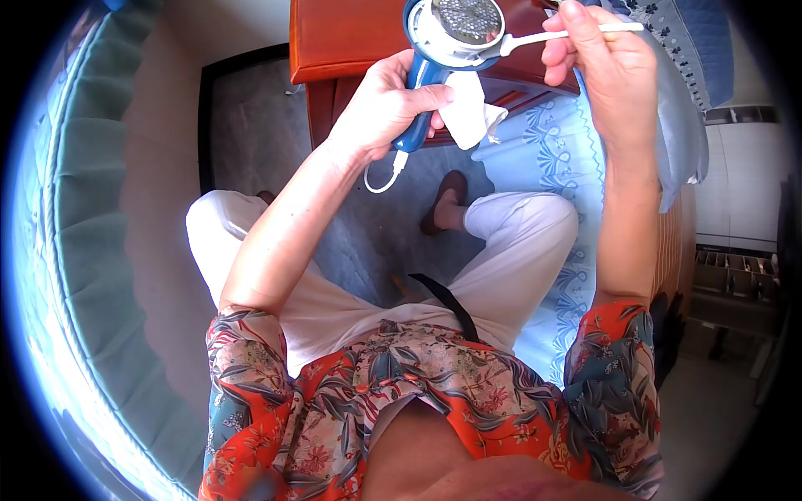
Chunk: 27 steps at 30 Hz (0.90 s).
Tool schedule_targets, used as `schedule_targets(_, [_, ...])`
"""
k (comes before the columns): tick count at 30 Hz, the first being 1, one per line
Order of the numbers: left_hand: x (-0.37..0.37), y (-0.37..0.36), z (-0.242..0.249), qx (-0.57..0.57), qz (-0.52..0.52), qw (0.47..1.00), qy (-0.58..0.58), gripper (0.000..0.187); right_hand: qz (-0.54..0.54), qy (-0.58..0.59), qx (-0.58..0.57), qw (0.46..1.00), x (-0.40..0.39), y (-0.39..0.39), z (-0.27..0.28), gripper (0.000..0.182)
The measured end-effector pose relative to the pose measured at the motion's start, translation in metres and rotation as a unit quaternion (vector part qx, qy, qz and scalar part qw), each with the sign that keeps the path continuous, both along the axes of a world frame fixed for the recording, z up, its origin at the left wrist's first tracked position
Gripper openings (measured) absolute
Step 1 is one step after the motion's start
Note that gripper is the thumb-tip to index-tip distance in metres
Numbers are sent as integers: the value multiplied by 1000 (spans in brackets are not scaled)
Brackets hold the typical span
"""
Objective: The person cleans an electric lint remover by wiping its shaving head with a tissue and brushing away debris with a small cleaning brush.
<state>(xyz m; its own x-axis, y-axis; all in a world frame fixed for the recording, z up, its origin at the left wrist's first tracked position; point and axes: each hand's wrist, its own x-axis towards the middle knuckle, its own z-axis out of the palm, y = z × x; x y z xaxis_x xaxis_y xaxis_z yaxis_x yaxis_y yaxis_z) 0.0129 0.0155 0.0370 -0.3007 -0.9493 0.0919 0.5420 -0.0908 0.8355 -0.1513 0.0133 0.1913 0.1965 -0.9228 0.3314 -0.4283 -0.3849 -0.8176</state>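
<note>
My left hand (380,104) is wrapped round the blue handle of a fabric shaver (428,73), a round white head with a perforated metal face turned up toward me. A crumpled white tissue (468,113) hangs beside the handle at the same hand's fingers. From the handle's lower end a white cord (384,185) curls in a loop. My right hand (614,79) pinches a thin white cleaning brush (539,37) between thumb and fingers. The brush's tip touches the right rim of the shaver's head; its bristles are hard to make out.
A reddish-brown wooden cabinet (351,46) stands just beyond my hands. To the right hangs light blue patterned cloth (543,154) over what looks like a bed. A green curtain (92,250) runs down the left. My knees are spread over the grey floor (359,242).
</note>
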Motion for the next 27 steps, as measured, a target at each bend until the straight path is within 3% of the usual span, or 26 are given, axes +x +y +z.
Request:
schedule_targets(8, [1, 3, 3, -1, 15, 999, -44, 27, 17, 10, 86, 996, 3, 1, -1, 26])
schedule_targets(11, [-1, 1, -1, -4, 32, 998, -51, 27, 32, -32, 58, 997, -3, -4, -10, 26])
schedule_targets(14, [-1, 1, -3, -3, 17, 999, -32, 28, 19, 10, -22, 1000, -12, -13, -20, 27])
schedule_targets(17, [-2, 1, -4, -1, 19, 999, -37, 28, 12, 43, 21, 999, -6, -6, -11, 26])
schedule_targets(23, [-2, 4, -2, 11, 19, 998, -61, 27, 7, -5, 99, 995, -8, -5, -17, 25])
schedule_targets(27, [-3, 2, -3, 1, 28, 998, -63, 27, 44, 5, 77, 996, -25, -15, -34, 31])
